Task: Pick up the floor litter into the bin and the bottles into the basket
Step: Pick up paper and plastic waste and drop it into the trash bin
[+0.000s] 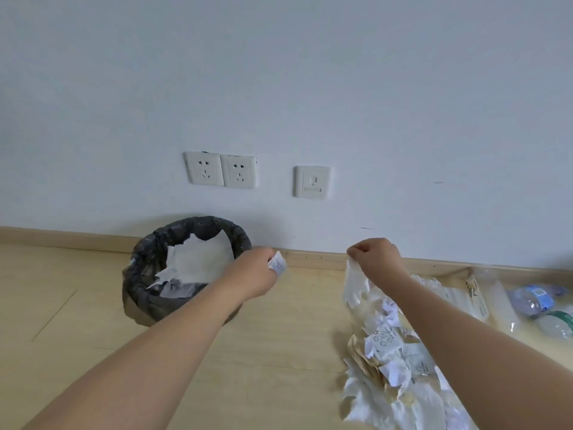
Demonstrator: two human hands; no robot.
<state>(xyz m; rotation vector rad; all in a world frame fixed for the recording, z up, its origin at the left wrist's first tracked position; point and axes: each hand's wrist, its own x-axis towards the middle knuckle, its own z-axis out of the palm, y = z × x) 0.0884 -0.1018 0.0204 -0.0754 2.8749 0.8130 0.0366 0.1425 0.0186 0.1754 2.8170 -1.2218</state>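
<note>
Floor cleanup, mid-task: we crouch facing the wall w/ both hands busy. Our left hand (254,271) pinches a small printed packet (278,264) between thumb and fingers, held just right of the bin (186,268), which stands against the skirting board w/ a dark bag liner and crumpled white paper already inside. Our right hand (376,256) is curled tight, pinching the top edge of a thin white plastic bag (356,283) that hangs limp from the fingers, its lower end trailing into the litter pile (397,361) on the wooden floor.

We judge all of this light and soft: the packet is a scrap, no real weight, likely to flutter, so best released low over the bin mouth, not tossed. The bag looks flimsy and prob. slippery; a pinch at one edge lifts it but may drag or shed scraps clinging to it, so bunching more of it into the fist seems safer. The pile is torn paper and wrappers, better scooped in handfuls than picked singly.

Bottles (533,299) lie at far right near the wall, clear plastic, prob. empty, crushable; grip round the body. No basket in view.
</note>
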